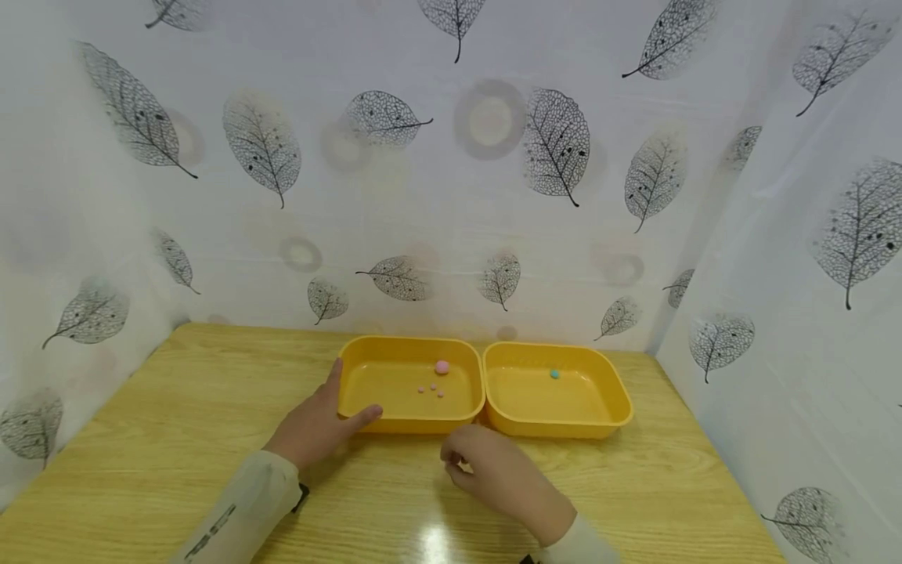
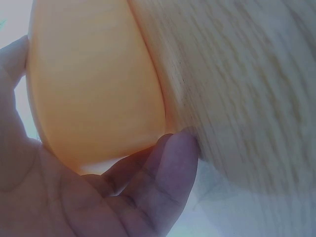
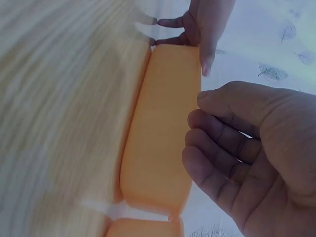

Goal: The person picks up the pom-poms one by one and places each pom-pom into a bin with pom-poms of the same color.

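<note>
Two shallow yellow plastic trays stand side by side on a table. My left hand [image 1: 317, 427] grips the left end of the left tray [image 1: 409, 425]; its thumb lies over the front rim and its fingers bend round the end wall in the left wrist view. Inside that tray are a larger pink ball [image 1: 441, 366] and three tiny pink bits [image 1: 433, 386]. The right tray [image 1: 564, 429] holds one small teal piece [image 1: 554, 374]. My right hand [image 1: 503, 474] hovers before the junction of the trays, fingers loosely curled. Nothing shows between its fingers in the right wrist view [image 3: 256, 148].
The light wood-grain table [image 1: 211, 392] extends to both sides and in front of the trays. Close behind them hangs a white sheet [image 1: 437, 196] printed with dark leaves, which also runs along both sides.
</note>
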### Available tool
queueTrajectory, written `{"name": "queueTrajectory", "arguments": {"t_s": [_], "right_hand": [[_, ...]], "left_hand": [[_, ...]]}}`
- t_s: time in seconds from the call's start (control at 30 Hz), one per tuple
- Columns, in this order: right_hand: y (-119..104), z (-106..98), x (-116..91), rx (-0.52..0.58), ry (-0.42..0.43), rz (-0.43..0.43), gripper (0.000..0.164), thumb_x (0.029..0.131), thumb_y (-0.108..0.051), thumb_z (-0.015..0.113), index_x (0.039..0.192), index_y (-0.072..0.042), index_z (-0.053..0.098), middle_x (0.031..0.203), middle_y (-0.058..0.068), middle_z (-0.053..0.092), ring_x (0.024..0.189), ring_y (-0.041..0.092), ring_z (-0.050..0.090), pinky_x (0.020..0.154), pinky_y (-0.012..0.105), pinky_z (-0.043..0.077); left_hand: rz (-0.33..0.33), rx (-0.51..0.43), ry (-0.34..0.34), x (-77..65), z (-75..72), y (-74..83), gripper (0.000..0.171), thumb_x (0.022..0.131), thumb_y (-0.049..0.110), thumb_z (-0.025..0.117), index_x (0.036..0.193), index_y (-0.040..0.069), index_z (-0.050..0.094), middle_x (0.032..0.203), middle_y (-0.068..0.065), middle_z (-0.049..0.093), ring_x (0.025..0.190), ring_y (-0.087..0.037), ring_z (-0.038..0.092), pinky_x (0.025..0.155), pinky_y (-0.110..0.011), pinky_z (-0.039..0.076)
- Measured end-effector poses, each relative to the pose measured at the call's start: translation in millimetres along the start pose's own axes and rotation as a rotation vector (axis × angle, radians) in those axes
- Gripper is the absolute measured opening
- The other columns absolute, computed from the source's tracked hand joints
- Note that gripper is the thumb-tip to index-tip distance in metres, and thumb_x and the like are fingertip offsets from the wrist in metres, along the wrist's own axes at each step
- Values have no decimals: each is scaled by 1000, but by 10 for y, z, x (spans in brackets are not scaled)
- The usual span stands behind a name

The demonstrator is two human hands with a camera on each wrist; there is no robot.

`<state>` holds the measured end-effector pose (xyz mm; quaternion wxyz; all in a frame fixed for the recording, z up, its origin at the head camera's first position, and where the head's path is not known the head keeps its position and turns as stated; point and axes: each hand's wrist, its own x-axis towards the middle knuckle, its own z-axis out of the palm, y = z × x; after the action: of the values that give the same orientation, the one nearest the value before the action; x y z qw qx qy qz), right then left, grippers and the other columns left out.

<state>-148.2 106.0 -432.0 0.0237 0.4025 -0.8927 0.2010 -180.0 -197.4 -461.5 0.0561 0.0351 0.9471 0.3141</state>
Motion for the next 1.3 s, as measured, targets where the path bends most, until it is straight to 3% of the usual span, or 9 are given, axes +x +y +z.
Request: {"name": "queueTrajectory", "arguments": {"t_s": [0.27,0.6,0.87,1.3], "right_hand": [[175,-76,-16,38,63,84,8,94,-5,75,94,-12,70,88,-9,65,80,4,58,73,22,54],[296,-103,-55,-8,168,162,11,93,-6,74,91,-15,69,85,-10,62,75,9,57,68,23,52],[334,-118,-64,4,169,200,9,94,-6,74,93,-14,70,85,-11,62,76,13,59,68,25,52],[358,-114,-58,0,167,226,10,93,-5,74,92,-14,70,85,-13,62,76,4,54,68,25,52]], "left_hand": [[-2,4,2,-1,-1,-23,124,89,82,52,165,6,-10,167,-28,16,149,-53,26,118,-65,28],[4,7,-3,-8,-6,-22,123,90,81,52,165,5,-11,167,-28,15,149,-53,26,118,-65,28],[-2,7,0,-7,-7,-6,123,90,81,53,165,6,-10,167,-28,16,148,-53,27,117,-65,30],[-9,-1,-1,4,-9,9,123,90,80,54,165,6,-9,167,-27,17,147,-54,30,116,-66,32]]}}
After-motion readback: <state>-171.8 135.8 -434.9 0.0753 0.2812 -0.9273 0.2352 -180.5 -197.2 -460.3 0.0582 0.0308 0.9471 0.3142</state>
